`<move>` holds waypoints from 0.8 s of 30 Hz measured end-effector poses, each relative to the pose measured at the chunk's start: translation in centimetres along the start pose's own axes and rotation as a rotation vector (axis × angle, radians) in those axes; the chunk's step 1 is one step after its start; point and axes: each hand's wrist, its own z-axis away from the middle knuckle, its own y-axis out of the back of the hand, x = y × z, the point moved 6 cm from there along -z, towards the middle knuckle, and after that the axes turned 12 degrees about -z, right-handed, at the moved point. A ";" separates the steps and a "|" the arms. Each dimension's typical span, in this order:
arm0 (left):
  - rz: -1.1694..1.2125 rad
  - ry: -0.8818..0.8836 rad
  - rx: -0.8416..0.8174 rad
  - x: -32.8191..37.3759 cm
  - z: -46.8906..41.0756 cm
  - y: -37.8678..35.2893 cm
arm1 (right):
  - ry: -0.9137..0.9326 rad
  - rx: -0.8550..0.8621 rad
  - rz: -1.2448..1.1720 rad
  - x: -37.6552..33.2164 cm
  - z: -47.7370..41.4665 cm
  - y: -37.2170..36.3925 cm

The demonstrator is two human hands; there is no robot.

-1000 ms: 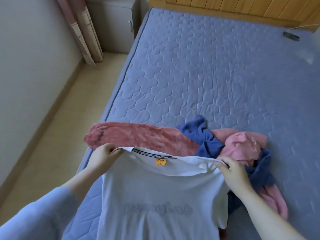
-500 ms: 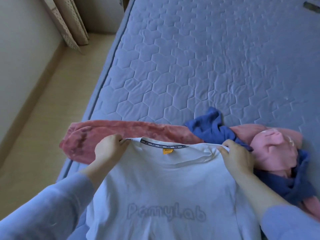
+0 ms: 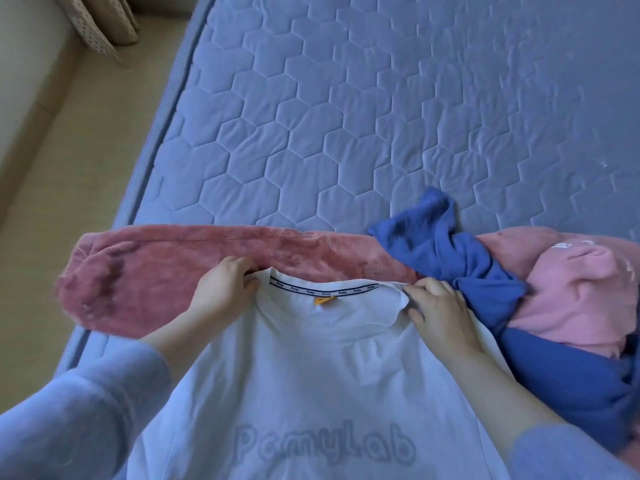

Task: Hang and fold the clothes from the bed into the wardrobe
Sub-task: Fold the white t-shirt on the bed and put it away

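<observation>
A white T-shirt (image 3: 311, 368) with pale lettering and a yellow neck tag lies spread on the near part of the blue quilted bed (image 3: 346, 116). My left hand (image 3: 225, 289) grips its left shoulder beside the collar. My right hand (image 3: 438, 311) pinches the right shoulder by the collar. Behind the shirt lies a fluffy dark pink garment (image 3: 166, 268). To the right a blue garment (image 3: 460, 268) and a light pink garment (image 3: 575, 289) lie tangled together.
The bed's left edge (image 3: 149, 157) runs diagonally, with beige floor (image 3: 69, 150) beyond it. A curtain hem (image 3: 100, 26) hangs at the top left by the wall. The far part of the mattress holds no clothes.
Both hands have lowered the white T-shirt's shoulders forward onto the bed, against the pink garment. The view has tilted down and moved closer.
</observation>
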 end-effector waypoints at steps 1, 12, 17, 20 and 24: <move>0.009 -0.016 -0.005 0.0 -0.1 -0.1 | 0.010 0.002 -0.015 -0.1 -0.5 -0.2; 0.192 0.048 -0.048 -1.9 -2.1 -0.6 | -0.141 0.142 -0.187 1.5 -4.5 0.9; 0.155 0.074 -0.181 -2.3 -2.3 -1.5 | -0.299 0.000 0.066 2.4 -5.5 -0.6; 0.213 0.123 -0.204 -2.7 -1.9 -1.3 | -0.335 0.109 -0.007 0.9 -4.7 -0.3; 0.395 0.281 -0.210 -4.9 -0.2 -0.1 | -0.147 0.253 -0.052 -4.4 -2.0 0.4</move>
